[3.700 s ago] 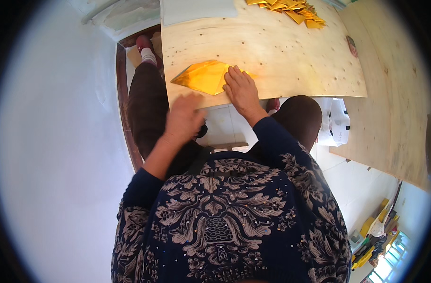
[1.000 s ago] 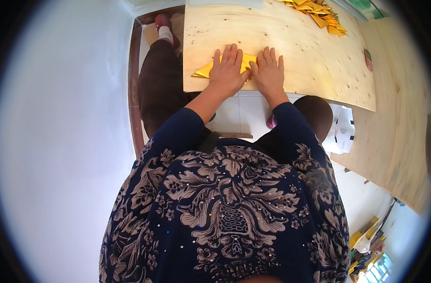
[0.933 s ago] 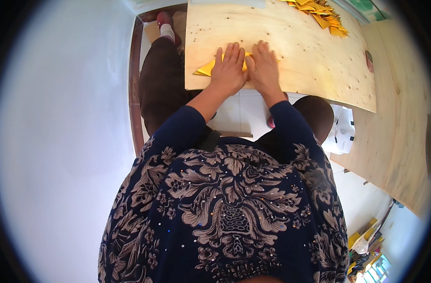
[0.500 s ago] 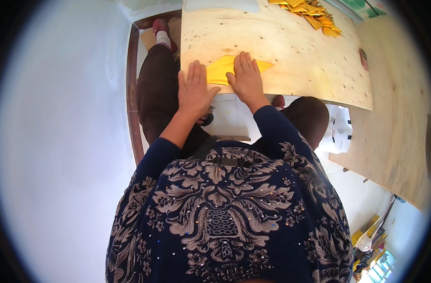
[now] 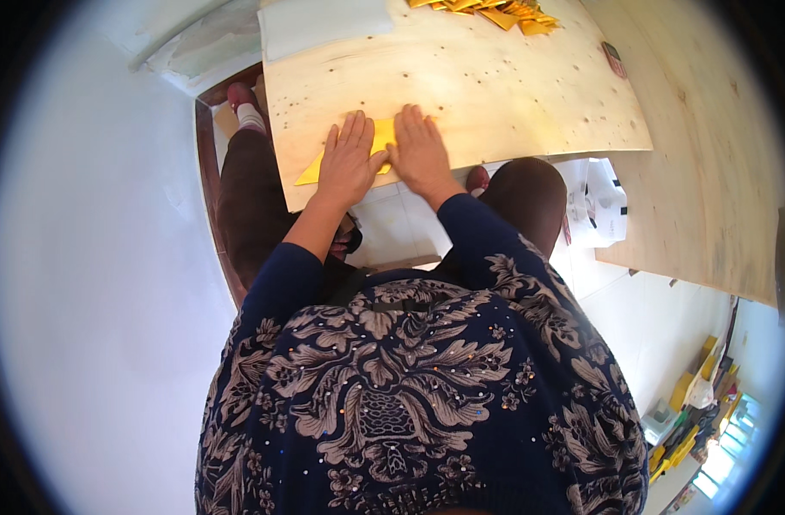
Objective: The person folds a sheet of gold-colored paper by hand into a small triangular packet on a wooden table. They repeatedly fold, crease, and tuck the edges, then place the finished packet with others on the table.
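Observation:
A folded yellow paper sheet (image 5: 382, 136) lies near the front edge of a pale wooden tabletop (image 5: 495, 103). My left hand (image 5: 348, 163) rests flat on the paper's left part, its fingers stretched out and pointing away from me. A pointed corner of the paper sticks out to the left of that hand. At the paper's right part, my right hand (image 5: 422, 153) presses down with its fingers straight. The two thumbs come close together over the paper's near edge. Neither hand grips anything. Both palms hide much of the sheet.
A heap of folded yellow pieces (image 5: 513, 17) lies at the tabletop's far side. A whitish flat sheet (image 5: 324, 30) covers the far left corner. A small red and dark device (image 5: 614, 60) sits near the right edge. Below hangs a white bag (image 5: 611, 215), beside another wooden board (image 5: 710, 172).
The view has turned and shifted. My left hand has gone from beside the paper's left edge onto the paper. My right hand still lies on its right part.

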The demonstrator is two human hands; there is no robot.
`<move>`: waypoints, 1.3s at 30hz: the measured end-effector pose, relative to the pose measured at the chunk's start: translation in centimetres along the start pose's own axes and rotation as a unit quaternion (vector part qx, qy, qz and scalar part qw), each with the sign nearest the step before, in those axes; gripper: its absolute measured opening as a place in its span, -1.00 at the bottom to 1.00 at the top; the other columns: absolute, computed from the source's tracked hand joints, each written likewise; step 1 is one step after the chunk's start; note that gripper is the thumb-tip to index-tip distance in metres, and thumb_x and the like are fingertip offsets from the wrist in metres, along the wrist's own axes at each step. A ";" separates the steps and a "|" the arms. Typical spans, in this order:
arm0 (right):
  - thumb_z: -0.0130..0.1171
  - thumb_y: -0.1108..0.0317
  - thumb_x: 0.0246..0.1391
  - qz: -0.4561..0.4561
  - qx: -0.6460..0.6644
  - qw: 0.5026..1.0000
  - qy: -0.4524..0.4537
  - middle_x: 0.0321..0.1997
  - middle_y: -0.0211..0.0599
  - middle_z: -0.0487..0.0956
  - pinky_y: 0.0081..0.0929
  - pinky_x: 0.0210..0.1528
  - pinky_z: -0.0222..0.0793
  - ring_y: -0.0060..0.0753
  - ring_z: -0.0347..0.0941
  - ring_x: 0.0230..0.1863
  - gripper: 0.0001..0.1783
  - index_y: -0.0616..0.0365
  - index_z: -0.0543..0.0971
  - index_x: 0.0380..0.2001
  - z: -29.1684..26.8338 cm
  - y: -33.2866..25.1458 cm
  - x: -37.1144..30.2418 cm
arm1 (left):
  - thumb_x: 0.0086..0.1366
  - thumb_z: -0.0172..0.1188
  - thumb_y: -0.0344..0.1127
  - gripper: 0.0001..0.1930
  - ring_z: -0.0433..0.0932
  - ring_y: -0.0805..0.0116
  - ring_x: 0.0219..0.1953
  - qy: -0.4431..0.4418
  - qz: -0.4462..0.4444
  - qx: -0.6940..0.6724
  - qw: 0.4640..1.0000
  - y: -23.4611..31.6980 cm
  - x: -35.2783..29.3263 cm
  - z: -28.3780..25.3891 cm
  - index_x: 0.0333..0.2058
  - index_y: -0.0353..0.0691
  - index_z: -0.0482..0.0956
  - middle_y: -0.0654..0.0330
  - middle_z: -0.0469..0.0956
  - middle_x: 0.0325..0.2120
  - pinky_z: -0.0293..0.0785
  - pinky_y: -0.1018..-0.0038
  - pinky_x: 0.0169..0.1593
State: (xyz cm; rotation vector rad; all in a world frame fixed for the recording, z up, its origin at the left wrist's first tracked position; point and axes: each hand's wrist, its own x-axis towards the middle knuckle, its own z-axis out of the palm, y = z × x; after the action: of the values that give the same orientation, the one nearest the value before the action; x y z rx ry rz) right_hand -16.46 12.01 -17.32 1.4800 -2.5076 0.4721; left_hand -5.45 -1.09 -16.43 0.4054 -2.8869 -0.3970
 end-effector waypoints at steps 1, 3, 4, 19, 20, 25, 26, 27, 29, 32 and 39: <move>0.00 0.09 0.19 0.016 -0.019 1.000 0.007 0.39 0.10 0.21 -0.04 0.44 -0.11 0.00 0.03 0.45 -0.34 0.32 0.31 0.24 -0.4 1.1 -0.1 | 0.39 -0.07 0.06 -0.28 -0.07 0.15 0.45 -0.009 0.001 0.029 1.000 0.0 -0.2 0.2 0.36 -0.28 0.07 0.01 0.01 0.40 -0.24 0.15 0.44; -0.04 0.06 0.24 0.043 -0.071 0.997 0.009 0.39 0.05 0.22 -0.03 0.41 -0.07 -0.05 0.05 0.45 -0.37 0.28 0.31 0.24 -1.4 3.2 -0.5 | 0.37 -0.04 0.06 -0.28 -0.05 0.16 0.44 0.000 0.000 0.038 0.999 0.1 -0.4 0.3 0.35 -0.28 0.09 0.02 0.03 0.39 -0.25 0.08 0.43; -0.05 0.06 0.25 0.031 -0.071 0.997 -0.004 0.39 0.04 0.22 -0.03 0.41 -0.07 -0.07 0.05 0.45 -0.38 0.26 0.31 0.24 -1.9 3.9 -0.5 | 0.37 -0.03 0.06 -0.28 -0.04 0.16 0.44 0.021 0.005 0.042 0.999 0.1 -0.4 0.3 0.34 -0.27 0.11 0.02 0.05 0.39 -0.25 0.05 0.43; 0.01 -0.02 0.23 0.005 -0.025 0.999 -0.032 0.37 0.01 0.26 -0.07 0.42 -0.08 -0.07 0.08 0.43 -0.33 0.28 0.36 0.22 -2.0 0.9 0.3 | 0.36 -0.03 0.10 -0.24 -0.11 0.15 0.46 -0.047 0.013 0.036 0.998 0.7 -1.1 -1.2 0.36 -0.28 0.06 0.04 -0.03 0.41 -0.32 0.08 0.44; 0.01 -0.02 0.23 0.005 -0.035 0.999 -0.011 0.38 0.00 0.25 -0.07 0.42 -0.08 -0.07 0.07 0.44 -0.33 0.28 0.34 0.23 -1.9 1.4 0.1 | 0.36 -0.02 0.10 -0.23 -0.12 0.14 0.46 -0.051 -0.006 0.039 0.998 0.7 -1.1 -1.3 0.36 -0.29 0.06 0.03 -0.03 0.41 -0.33 0.08 0.44; 0.01 -0.04 0.22 0.023 -0.091 0.995 -0.023 0.41 -0.01 0.20 -0.06 0.41 -0.07 -0.10 0.03 0.46 -0.29 0.25 0.28 0.27 -1.9 3.7 -0.9 | 0.34 -0.01 0.12 -0.20 -0.12 0.12 0.46 -0.014 -0.096 0.041 0.994 0.3 -2.8 -1.6 0.35 -0.34 0.05 -0.05 -0.04 0.41 -0.34 0.08 0.44; 0.01 -0.04 0.23 0.009 -0.089 0.996 -0.003 0.41 -0.01 0.20 -0.06 0.41 -0.07 -0.10 0.03 0.46 -0.29 0.24 0.27 0.27 -1.9 3.9 -0.9 | 0.33 0.00 0.13 -0.19 -0.13 0.14 0.46 -0.031 -0.100 0.041 0.994 -0.1 -3.5 -1.7 0.35 -0.34 0.06 -0.03 -0.03 0.41 -0.34 0.09 0.44; 0.03 -0.04 0.21 0.026 -0.078 0.996 -0.026 0.39 0.00 0.23 -0.04 0.40 -0.05 -0.09 0.07 0.44 -0.30 0.23 0.30 0.26 -1.9 4.2 -0.9 | 0.32 0.02 0.14 -0.18 -0.13 0.15 0.46 -0.036 -0.100 0.043 0.993 -0.8 -4.3 -2.1 0.34 -0.34 0.07 -0.02 -0.02 0.40 -0.35 0.10 0.45; 0.07 -0.04 0.18 0.021 -0.043 0.999 -0.026 0.35 0.02 0.29 0.01 0.38 0.00 -0.07 0.14 0.40 -0.32 0.19 0.36 0.23 -2.0 4.7 -0.5 | 0.30 0.06 0.10 -0.21 -0.03 0.13 0.44 -0.034 -0.095 0.023 0.995 -2.5 -5.7 -3.2 0.32 -0.35 0.12 -0.03 0.08 0.37 -0.25 0.08 0.44; 0.18 0.05 0.12 0.097 0.017 0.995 0.025 0.26 0.01 0.40 -0.05 0.29 0.18 -0.02 0.30 0.29 -0.39 0.17 0.44 0.16 -4.2 5.9 0.8 | 0.23 0.25 -0.21 -0.39 0.23 0.07 0.31 0.120 -0.131 -0.018 0.984 -6.2 -8.3 -7.0 0.21 -0.28 0.32 -0.02 0.32 0.23 0.00 0.04 0.37; 0.14 0.28 0.25 0.095 0.360 0.799 0.472 -0.22 -0.34 0.60 -0.52 -0.02 0.39 -0.50 0.49 -0.16 -0.75 0.22 0.61 -0.15 -25.7 4.9 2.6 | 0.26 0.29 -0.38 -0.89 0.58 0.46 -0.22 0.556 -0.124 -0.019 0.822 -9.4 -13.1 -29.4 -0.25 -0.24 0.66 0.21 0.66 -0.27 0.46 0.54 -0.02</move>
State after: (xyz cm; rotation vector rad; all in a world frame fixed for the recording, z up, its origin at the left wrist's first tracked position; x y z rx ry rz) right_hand -21.94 21.43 6.58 0.7457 -1.6645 1.8146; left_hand 15.96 -12.86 6.50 0.7066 -1.6800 -0.1500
